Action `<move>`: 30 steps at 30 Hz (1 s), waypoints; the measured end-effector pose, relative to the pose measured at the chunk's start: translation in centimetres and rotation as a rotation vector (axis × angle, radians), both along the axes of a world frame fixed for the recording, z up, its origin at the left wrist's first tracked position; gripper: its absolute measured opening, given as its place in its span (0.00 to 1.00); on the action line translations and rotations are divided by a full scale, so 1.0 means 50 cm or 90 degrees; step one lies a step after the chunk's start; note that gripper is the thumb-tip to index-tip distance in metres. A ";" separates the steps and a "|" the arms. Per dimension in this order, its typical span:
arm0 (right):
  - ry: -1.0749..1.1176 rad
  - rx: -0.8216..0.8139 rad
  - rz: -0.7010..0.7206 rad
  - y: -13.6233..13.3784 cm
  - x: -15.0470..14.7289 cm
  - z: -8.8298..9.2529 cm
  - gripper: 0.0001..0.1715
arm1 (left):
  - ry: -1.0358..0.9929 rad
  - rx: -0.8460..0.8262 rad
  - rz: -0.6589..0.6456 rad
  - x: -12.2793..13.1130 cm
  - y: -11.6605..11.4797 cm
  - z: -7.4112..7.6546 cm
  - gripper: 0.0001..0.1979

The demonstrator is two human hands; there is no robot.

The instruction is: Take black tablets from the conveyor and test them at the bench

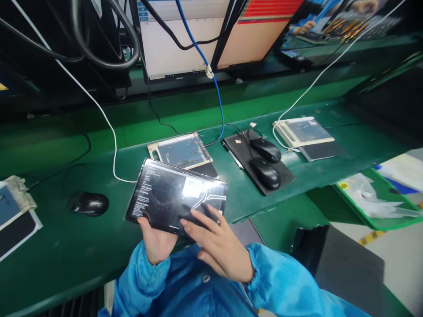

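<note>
A black tablet [168, 200] with lines of white text on its lit screen is held tilted above the front of the bench. My left hand [158, 240] grips its lower left edge, thumb on the front and the other fingers hidden behind it. Over the lower right of the screen, my right hand [218, 246] has its fingers stretched out and apart; whether the fingertips touch the glass I cannot tell. A white cable [115, 163] runs to the tablet's left edge. Just behind the tablet lies a worn fixture plate [185, 152] with a pale frame.
Two black mice [264, 172] rest on a dark pad right of the tablet; another mouse [88, 203] is at left. More fixtures [307, 132] lie along the green bench [99, 251]. Monitors [188, 39] stand behind. A green bin [363, 211] holds plastic bags at right.
</note>
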State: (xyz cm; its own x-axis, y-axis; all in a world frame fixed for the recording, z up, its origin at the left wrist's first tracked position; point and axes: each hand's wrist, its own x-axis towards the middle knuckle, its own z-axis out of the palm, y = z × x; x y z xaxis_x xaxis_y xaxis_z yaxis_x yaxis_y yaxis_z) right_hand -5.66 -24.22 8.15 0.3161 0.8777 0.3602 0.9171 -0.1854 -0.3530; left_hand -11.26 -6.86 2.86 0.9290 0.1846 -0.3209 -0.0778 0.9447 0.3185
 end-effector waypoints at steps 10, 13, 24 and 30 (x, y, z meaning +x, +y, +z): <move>-0.090 -0.086 -0.025 0.020 0.027 -0.010 0.24 | -0.024 -0.040 -0.036 -0.008 0.003 -0.007 0.35; -0.116 -0.033 -0.245 -0.005 0.096 0.014 0.23 | -0.028 -0.046 -0.008 -0.002 0.000 0.001 0.35; 0.634 0.188 -0.331 -0.081 0.144 -0.030 0.32 | -0.135 -0.030 -0.115 -0.006 0.000 -0.002 0.36; 0.673 0.317 -0.464 -0.048 0.031 -0.104 0.28 | -0.091 -0.040 -0.113 -0.013 -0.003 -0.001 0.39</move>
State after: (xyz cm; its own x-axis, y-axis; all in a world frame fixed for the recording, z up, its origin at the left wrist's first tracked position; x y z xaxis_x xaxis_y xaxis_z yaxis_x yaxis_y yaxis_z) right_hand -4.10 -26.64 2.97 0.9625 0.2467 -0.1130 -0.0762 -0.1542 -0.9851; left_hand -11.89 -7.03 2.83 0.9819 -0.0020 -0.1892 0.0513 0.9654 0.2556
